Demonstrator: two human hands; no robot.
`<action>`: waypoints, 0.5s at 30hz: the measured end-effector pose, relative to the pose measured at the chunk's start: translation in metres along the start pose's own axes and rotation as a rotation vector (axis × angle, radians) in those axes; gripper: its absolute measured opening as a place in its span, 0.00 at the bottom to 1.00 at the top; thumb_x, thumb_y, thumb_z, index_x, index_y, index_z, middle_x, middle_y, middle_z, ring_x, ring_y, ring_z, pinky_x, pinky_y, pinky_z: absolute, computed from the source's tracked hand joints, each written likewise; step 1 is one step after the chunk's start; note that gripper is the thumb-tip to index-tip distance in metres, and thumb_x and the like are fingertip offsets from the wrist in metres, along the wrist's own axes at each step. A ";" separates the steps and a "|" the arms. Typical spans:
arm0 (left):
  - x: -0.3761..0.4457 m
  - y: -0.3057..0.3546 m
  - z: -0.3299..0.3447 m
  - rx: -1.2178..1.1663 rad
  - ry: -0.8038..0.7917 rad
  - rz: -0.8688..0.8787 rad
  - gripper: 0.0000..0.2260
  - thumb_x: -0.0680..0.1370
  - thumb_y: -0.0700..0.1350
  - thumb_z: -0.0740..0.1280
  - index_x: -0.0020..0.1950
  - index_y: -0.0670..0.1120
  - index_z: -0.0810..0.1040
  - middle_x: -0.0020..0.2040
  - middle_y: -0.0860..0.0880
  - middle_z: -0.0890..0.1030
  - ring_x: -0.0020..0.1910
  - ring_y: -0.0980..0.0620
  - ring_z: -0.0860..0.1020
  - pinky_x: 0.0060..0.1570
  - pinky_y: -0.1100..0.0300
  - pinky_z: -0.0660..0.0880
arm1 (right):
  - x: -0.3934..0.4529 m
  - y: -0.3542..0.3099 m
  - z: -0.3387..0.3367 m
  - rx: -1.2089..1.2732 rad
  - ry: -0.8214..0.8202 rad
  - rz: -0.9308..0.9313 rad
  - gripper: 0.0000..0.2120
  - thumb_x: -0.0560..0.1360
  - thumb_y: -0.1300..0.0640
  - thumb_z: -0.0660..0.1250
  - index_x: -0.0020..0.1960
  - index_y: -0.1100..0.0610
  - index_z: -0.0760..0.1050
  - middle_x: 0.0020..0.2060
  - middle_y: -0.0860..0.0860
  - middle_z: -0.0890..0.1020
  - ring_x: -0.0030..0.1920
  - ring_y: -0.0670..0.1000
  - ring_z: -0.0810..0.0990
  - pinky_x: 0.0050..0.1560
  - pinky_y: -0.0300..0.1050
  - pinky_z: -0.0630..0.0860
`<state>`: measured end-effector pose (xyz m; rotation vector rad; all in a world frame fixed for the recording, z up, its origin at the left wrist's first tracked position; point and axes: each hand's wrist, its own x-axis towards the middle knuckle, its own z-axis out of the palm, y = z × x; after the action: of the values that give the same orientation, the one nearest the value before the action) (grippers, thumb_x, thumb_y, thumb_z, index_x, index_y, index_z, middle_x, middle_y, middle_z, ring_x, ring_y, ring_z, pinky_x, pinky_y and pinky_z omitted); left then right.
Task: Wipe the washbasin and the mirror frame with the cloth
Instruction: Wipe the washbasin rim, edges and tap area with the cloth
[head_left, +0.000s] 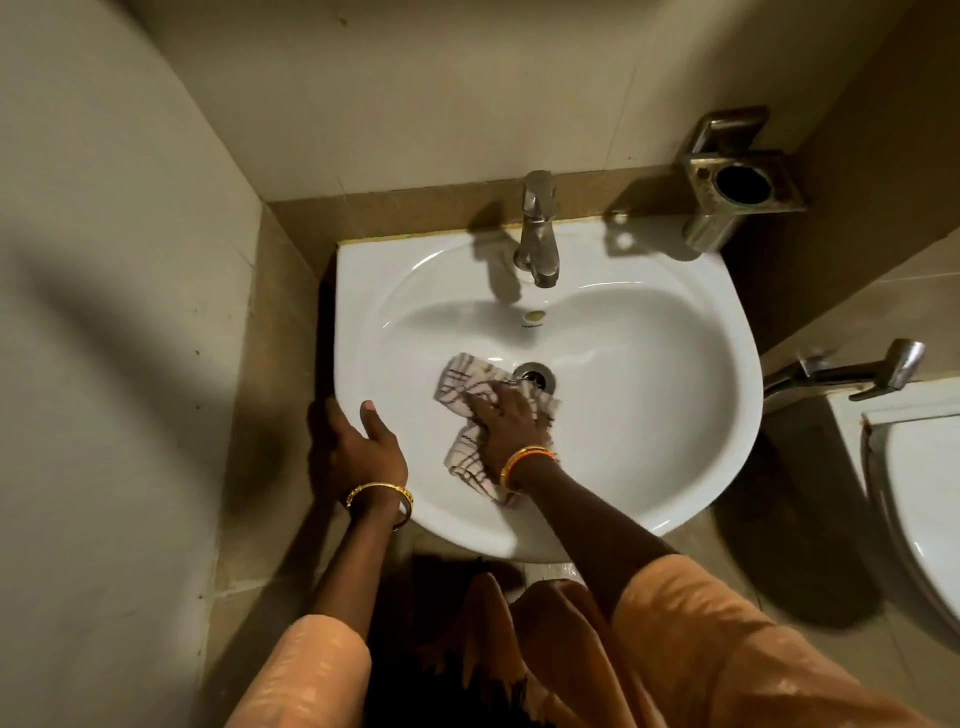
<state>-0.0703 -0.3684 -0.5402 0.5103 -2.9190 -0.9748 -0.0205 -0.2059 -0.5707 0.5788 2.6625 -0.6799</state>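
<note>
A white washbasin (649, 374) is fixed to the tiled wall, with a metal drain (535, 375) at its bottom. A white cloth (462, 382) with dark checked lines lies in the bowl just left of the drain. My right hand (506, 418) presses flat on the cloth, fingers spread toward the drain. My left hand (363, 447) grips the basin's front-left rim, thumb on top and fingers under the edge. No mirror frame is in view.
A steel tap (537, 234) stands at the basin's back. A metal holder (735, 182) is mounted on the wall at the back right. A hand-spray nozzle (852, 371) and a white toilet (914, 499) are to the right. A tiled wall closes the left side.
</note>
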 end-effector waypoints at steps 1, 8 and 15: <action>0.001 -0.001 0.001 -0.005 0.006 0.002 0.29 0.74 0.64 0.48 0.70 0.49 0.61 0.68 0.40 0.73 0.61 0.32 0.74 0.59 0.40 0.71 | 0.001 0.022 -0.006 -0.066 0.009 0.093 0.25 0.80 0.50 0.54 0.75 0.39 0.53 0.78 0.50 0.47 0.77 0.58 0.42 0.72 0.67 0.40; 0.001 -0.003 0.005 -0.021 0.024 0.006 0.29 0.74 0.64 0.48 0.70 0.49 0.61 0.67 0.39 0.74 0.61 0.32 0.74 0.59 0.40 0.72 | 0.019 0.035 -0.025 -0.177 -0.003 0.281 0.25 0.79 0.53 0.54 0.75 0.42 0.55 0.78 0.51 0.43 0.76 0.61 0.37 0.70 0.68 0.37; 0.004 -0.009 0.008 -0.016 0.037 0.023 0.28 0.74 0.65 0.48 0.70 0.51 0.60 0.67 0.39 0.74 0.60 0.32 0.74 0.59 0.39 0.72 | 0.015 0.053 -0.036 -0.185 -0.050 0.174 0.26 0.78 0.51 0.58 0.75 0.42 0.56 0.78 0.49 0.45 0.77 0.58 0.40 0.73 0.66 0.41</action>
<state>-0.0721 -0.3716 -0.5520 0.4877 -2.8757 -0.9745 -0.0163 -0.1402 -0.5674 0.7200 2.5555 -0.3886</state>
